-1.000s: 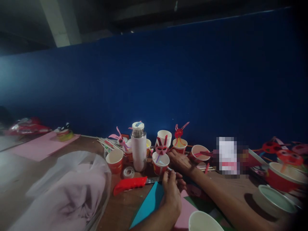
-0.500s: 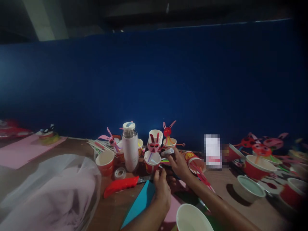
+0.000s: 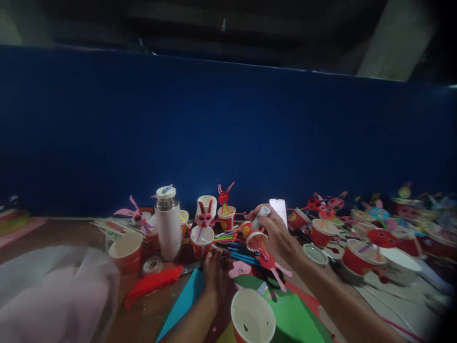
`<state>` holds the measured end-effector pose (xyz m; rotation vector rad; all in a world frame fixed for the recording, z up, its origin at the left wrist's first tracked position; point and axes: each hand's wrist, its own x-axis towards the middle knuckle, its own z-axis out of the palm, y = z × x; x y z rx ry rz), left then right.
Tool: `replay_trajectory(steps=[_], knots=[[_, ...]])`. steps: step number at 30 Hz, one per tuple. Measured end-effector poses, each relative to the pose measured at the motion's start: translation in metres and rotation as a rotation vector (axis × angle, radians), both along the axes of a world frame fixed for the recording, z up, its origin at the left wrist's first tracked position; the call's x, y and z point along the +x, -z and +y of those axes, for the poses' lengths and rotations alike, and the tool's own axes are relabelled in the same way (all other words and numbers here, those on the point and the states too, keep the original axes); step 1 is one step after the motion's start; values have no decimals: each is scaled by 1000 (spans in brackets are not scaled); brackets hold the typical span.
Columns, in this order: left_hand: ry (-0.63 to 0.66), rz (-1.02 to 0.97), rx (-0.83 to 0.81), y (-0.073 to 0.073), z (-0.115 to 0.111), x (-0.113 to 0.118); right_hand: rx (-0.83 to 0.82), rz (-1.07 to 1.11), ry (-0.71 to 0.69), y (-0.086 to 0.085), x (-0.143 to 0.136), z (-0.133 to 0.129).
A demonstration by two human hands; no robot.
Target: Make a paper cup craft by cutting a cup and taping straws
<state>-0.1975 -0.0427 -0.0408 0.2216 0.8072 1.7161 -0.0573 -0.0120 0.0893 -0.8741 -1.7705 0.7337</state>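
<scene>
Right hand (image 3: 280, 236) up, fingers clenched round white tube (image 3: 263, 214), tube poised over tipped red cup (image 3: 255, 241), just beside phone (image 3: 279, 210)! Left hand (image 3: 215, 274) low, fingers curled near rabbit cup (image 3: 202, 247); whether it grips anything, can't tell. Blue sticks (image 3: 244, 257) between hands. White flask (image 3: 168, 231) upright, red-handled cutter (image 3: 153, 285) left of left hand, open cup (image 3: 253, 315) up front by green paper (image 3: 298, 317).
</scene>
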Motion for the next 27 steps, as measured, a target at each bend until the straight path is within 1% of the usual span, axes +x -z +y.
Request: replay_trajectory(steps=[1,2,3,5,7,9,11,13,16,20,24,27], knots=[[14,6,7,1,0,-1,39,-71,35,-7,13,3],[26,14,9,1,0,-1,74,-190,85,-11,25,7],[33,22,9,2,0,-1,116,-360,142,-11,37,12],[30,34,9,2,1,-2,195,-749,230,-4,57,21],[17,41,16,1,1,-2,202,-885,253,11,71,30],[14,43,22,1,1,-3,195,-955,254,27,78,37],[19,43,19,1,2,-3,192,-1004,245,39,79,41],[20,45,12,1,3,-3,194,-1035,238,47,76,44],[20,49,-2,1,3,-3,192,-1073,237,50,67,46],[20,43,-20,0,3,-3,145,-1120,294,44,56,52],[19,34,-34,1,4,-3,45,-1155,431,27,51,71],[14,27,-36,2,4,-3,-69,-1176,547,15,47,89]])
